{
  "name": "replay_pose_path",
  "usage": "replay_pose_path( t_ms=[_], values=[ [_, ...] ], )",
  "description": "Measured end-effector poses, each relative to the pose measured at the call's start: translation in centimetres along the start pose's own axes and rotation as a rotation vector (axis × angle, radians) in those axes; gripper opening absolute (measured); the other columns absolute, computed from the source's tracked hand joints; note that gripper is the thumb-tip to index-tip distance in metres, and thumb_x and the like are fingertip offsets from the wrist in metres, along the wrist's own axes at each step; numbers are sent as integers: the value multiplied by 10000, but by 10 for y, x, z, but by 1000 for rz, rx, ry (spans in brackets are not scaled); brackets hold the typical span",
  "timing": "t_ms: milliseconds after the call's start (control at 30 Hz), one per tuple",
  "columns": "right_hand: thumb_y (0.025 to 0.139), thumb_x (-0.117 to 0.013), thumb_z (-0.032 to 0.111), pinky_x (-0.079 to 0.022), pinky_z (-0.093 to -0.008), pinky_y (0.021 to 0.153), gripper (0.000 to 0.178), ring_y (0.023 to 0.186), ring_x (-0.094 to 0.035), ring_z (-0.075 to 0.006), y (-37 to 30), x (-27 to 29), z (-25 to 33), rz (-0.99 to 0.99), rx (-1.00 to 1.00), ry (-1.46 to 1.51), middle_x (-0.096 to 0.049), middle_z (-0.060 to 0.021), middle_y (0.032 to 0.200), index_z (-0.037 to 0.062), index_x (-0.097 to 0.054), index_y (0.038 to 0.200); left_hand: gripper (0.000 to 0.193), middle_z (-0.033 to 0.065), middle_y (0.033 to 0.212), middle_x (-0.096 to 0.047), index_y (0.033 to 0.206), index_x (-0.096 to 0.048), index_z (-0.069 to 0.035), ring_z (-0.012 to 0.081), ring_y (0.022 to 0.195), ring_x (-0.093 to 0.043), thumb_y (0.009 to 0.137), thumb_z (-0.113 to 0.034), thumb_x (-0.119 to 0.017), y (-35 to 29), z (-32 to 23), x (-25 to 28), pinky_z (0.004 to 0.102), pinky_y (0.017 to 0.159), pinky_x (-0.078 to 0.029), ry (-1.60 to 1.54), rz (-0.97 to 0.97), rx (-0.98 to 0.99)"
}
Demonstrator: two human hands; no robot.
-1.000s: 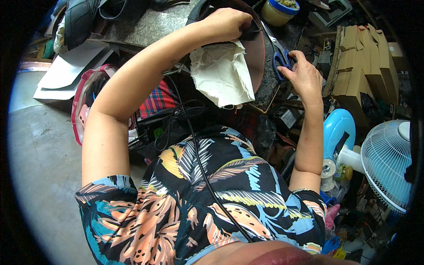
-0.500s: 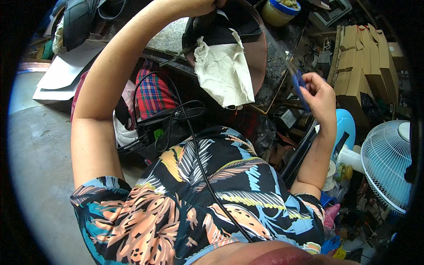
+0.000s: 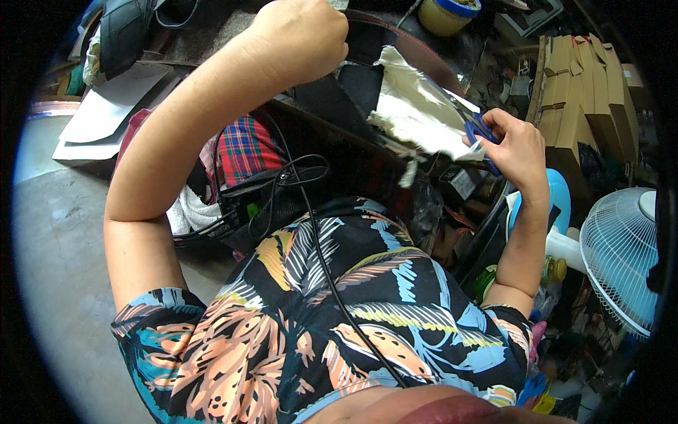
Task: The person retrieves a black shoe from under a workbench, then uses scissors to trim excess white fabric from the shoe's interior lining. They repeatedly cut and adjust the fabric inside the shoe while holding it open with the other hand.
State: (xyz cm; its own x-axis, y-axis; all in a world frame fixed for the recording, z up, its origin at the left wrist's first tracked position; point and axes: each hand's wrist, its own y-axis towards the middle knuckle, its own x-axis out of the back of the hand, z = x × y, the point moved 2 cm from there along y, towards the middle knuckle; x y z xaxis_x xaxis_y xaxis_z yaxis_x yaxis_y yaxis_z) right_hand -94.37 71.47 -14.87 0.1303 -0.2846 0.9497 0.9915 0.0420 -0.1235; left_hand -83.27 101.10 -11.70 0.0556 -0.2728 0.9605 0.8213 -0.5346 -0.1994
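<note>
My right hand (image 3: pixel 519 152) grips a pair of scissors (image 3: pixel 474 128) with blue handles. Their metal blades lie along the right edge of a frayed white cloth (image 3: pixel 413 106). This cloth hangs from a dark, rounded piece with a brown rim (image 3: pixel 431 58), over the front of the worktable. Up at the top, my left hand (image 3: pixel 300 39) is closed in a fist, its back toward me. Black material (image 3: pixel 360 85) lies just below and right of that fist, but what the fingers hold is hidden.
A blue-rimmed jar (image 3: pixel 445 18) stands at the far side. Folded cardboard (image 3: pixel 575 106) and a white fan (image 3: pixel 621 261) are at right. White sheets (image 3: pixel 113 106) lie at left, near a red plaid cloth (image 3: pixel 251 152). A black cable (image 3: pixel 318 240) runs down my front.
My left hand has come lower and nearer. The dark piece and white cloth have turned and shifted right. The scissors, earlier apart from the cloth, are now at its edge.
</note>
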Motion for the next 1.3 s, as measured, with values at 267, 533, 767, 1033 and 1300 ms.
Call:
replay_pose_path(
  t_ms=[267, 533, 767, 1033, 1300],
  values=[
    [731, -778, 324, -548, -406, 676, 361, 738, -711, -319, -18, -12, 28, -15, 189, -151, -721, -143, 811, 93, -682, 992, 257, 70, 969, -545, 1112, -602, -117, 241, 950, -560, 860, -151, -567, 28, -14, -8, 363, 783, -482, -34, -567, -505],
    [751, -766, 318, -535, -392, 667, 342, 721, -704, -331, -16, -5, 24, 7, 131, -34, -704, -149, 766, 69, -673, 966, 154, 67, 1000, -545, 932, -683, -136, 249, 967, -552, 874, -201, -556, 56, -19, -21, 366, 817, -486, -92, -313, -755],
    [773, -764, 475, -528, -424, 666, 455, 704, -702, -340, -2, 1, 37, 27, 76, -173, -683, -162, 720, 44, -678, 893, 153, 76, 973, -543, 822, -660, -122, 252, 948, -557, 880, -218, -556, 64, -22, -38, 367, 801, -499, -192, -405, -651],
    [759, -773, 501, -543, -425, 683, 502, 722, -709, -348, 9, -3, 50, 55, 103, -188, -694, -179, 738, 22, -688, 883, 149, 74, 988, -586, 923, -655, -105, 253, 917, -607, 873, -212, -564, 74, -26, -37, 356, 770, -521, -323, -483, -597],
    [762, -777, 505, -530, -429, 683, 518, 724, -700, -359, 16, 2, 48, 98, 84, -133, -681, -198, 735, 6, -686, 862, 138, 73, 950, -595, 811, -679, -129, 234, 911, -611, 854, -220, -584, 88, -32, -44, 351, 752, -528, 27, -480, -770]
  ],
)
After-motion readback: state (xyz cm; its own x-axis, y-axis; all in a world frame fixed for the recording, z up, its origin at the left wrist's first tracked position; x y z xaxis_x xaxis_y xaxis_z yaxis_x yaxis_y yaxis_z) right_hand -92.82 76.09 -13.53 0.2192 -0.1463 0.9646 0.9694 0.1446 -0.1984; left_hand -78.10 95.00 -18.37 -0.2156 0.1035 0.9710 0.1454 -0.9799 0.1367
